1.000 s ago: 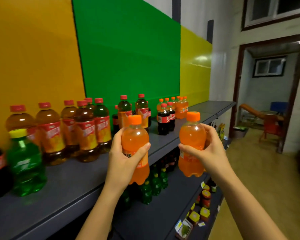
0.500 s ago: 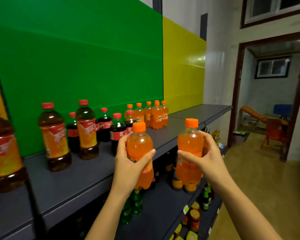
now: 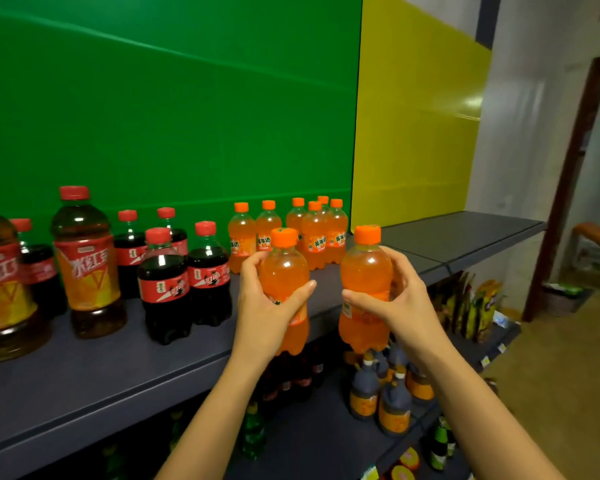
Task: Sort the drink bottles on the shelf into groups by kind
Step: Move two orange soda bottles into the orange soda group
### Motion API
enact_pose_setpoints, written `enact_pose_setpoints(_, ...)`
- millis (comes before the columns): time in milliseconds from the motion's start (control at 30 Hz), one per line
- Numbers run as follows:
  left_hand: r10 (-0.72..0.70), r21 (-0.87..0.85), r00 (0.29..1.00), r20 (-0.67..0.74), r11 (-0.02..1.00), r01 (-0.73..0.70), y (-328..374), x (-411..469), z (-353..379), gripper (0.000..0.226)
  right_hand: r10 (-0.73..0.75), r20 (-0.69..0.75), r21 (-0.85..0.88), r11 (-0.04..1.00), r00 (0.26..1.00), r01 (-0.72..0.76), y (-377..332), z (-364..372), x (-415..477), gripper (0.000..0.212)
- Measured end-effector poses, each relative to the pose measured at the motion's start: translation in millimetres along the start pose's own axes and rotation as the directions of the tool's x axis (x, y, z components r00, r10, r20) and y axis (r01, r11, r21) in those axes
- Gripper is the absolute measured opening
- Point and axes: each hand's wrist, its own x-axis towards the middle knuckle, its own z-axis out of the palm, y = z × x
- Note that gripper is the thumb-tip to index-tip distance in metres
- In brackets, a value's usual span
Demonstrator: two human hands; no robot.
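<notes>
Your two hands each grip a small orange soda bottle, held upright side by side in the air, close together but not touching. Your left hand (image 3: 267, 306) wraps the left orange bottle (image 3: 284, 271) round its middle, thumb across the front and fingers behind. Your right hand (image 3: 399, 303) holds the right orange bottle (image 3: 366, 268) from its right side, thumb pointing left across the label. Both bottles have orange caps and are full. They hang at the front edge of the grey top shelf (image 3: 118, 375), and neither rests on it.

Below them, on a lower shelf (image 3: 312, 441), stand dark jugs with orange labels (image 3: 364, 393) and a few green bottles (image 3: 253, 431), dim and partly hidden by your forearms.

On the top shelf, left of your left hand, stand several dark cola bottles (image 3: 165, 289) with red caps and red labels; the nearest two stand side by side, near that hand. Further left are larger iced tea bottles (image 3: 87, 268) with red caps and red-and-orange labels, one cut off by the picture's edge.

Behind your hands, near the back of the shelf, a cluster of orange bottles (image 3: 314, 237) of the same kind stands packed together; six orange caps show.

Behind the shelf rises a green wall panel (image 3: 170, 116), with a yellow panel (image 3: 416, 133) to its right. At far right is a dark door frame (image 3: 568, 185), blurred.
</notes>
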Motion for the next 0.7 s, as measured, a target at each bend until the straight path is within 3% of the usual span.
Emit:
enact_pose_setpoints(333, 0.012, 0.217, 0.993, -0.117, 0.976, 0.013, -55.8, 92.3, 25.6, 0.070, -0.056, 0.145, 0.125, 0.991, 0.988, 0.038, 65.9, 25.3, 123.0, 0.068)
enact_pose_setpoints(700, 0.017, 0.358, 0.963, -0.267, 0.930, 0.083, -80.0, 118.3, 37.8, 0.068, -0.094, 0.310, 0.199, 0.979, 0.946, 0.032, 125.1, 81.2, 177.5, 0.068)
